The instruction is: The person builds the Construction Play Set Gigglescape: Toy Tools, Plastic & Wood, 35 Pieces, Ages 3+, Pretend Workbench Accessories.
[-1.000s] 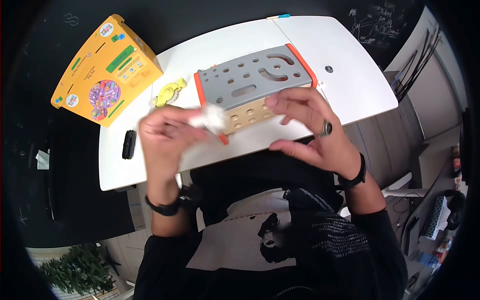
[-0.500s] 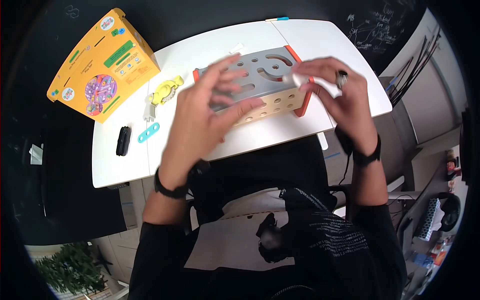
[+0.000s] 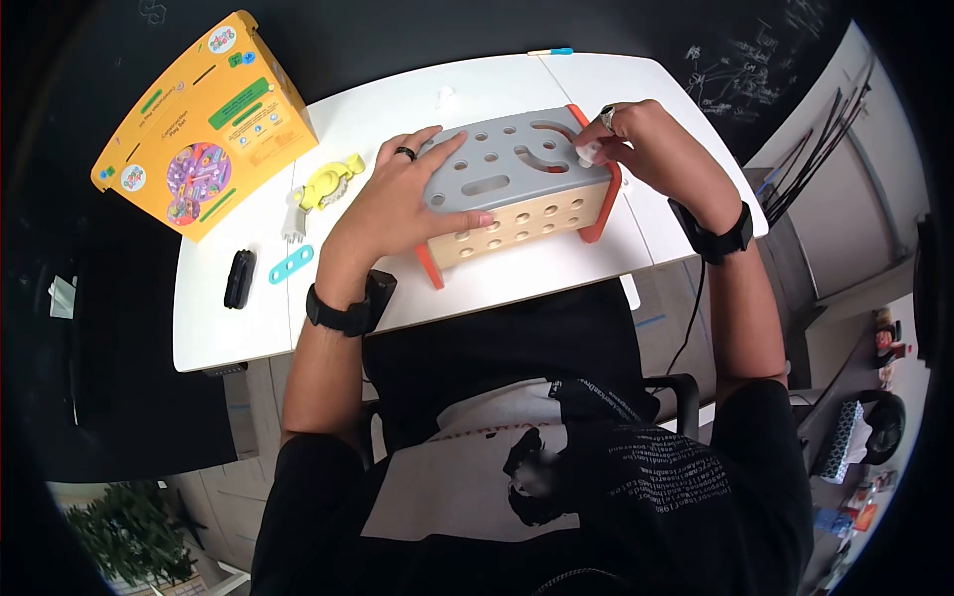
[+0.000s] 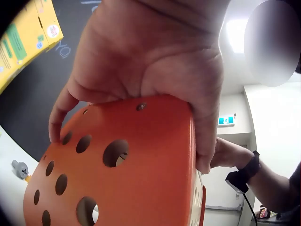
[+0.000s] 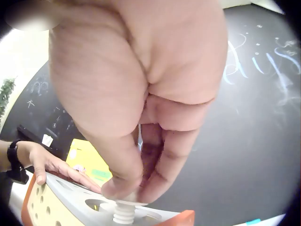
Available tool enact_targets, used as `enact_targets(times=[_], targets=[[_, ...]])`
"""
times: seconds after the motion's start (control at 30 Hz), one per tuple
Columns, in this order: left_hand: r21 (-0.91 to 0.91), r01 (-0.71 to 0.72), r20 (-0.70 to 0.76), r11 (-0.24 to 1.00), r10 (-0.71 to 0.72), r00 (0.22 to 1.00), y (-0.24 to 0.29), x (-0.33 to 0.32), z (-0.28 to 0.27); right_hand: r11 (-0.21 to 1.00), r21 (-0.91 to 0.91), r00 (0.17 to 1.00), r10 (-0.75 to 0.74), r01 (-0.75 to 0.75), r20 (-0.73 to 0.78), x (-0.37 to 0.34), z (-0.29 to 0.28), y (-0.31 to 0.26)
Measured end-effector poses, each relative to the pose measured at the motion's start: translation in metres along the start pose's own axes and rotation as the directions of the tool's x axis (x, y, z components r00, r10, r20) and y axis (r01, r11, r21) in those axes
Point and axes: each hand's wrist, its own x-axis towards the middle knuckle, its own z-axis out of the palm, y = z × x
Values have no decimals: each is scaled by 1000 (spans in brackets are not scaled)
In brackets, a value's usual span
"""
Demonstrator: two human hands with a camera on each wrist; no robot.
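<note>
A toy workbench (image 3: 522, 184) stands on the white table, with a grey top full of holes and slots, a pale wooden front and orange ends. My left hand (image 3: 393, 204) grips its left end, the thumb across the front and the fingers spread over the top. In the left wrist view the palm lies along the upper edge of the orange end panel (image 4: 150, 155). Between thumb and fingertips my right hand (image 3: 651, 149) pinches the head of a white plastic screw (image 5: 123, 214). Its threaded shank points down at the grey top, near the right front corner.
Left of the workbench lie a yellow toy piece (image 3: 326, 184), a grey forked piece (image 3: 295, 223), a teal strip with holes (image 3: 291, 264) and a black case (image 3: 238, 278). A yellow box (image 3: 149, 149) stands behind them. A small white piece (image 3: 445, 96) lies behind the workbench.
A white piece was in my left hand first, then one in my right. The right hand has lowered the screw to the top's corner. My left hand has come down onto the workbench's left end.
</note>
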Motion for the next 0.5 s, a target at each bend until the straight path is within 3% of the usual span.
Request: enact_targets(times=[0.07,0.13,0.17,0.23,0.33,0.47,0.5], targets=[[-12,-5,-14,1000,4,1000,-1,-1,1,999,-7,999,-39,39,-21,1,3,-1],[-22,-13,-28,1000,12,1000,-1,-2,2,988,-121,994,93,-100,-60,3,8,-3],[-30,-12,-32,999,11,999,-1,-2,2,987,-124,994,92,-98,-59,4,8,-7],[-40,-12,-40,999,10,999,-1,-2,2,926,-324,980,198,-195,-26,7,6,-18],[-36,-29,-72,999,26,997,-4,-1,5,883,-442,988,144,-156,-61,10,17,-15],[-54,-55,-90,997,50,995,-6,-1,7,848,-492,979,198,-198,-52,10,16,-18],[-60,-58,-95,997,52,994,-7,-1,7,915,-357,981,155,-189,-119,8,13,-17]])
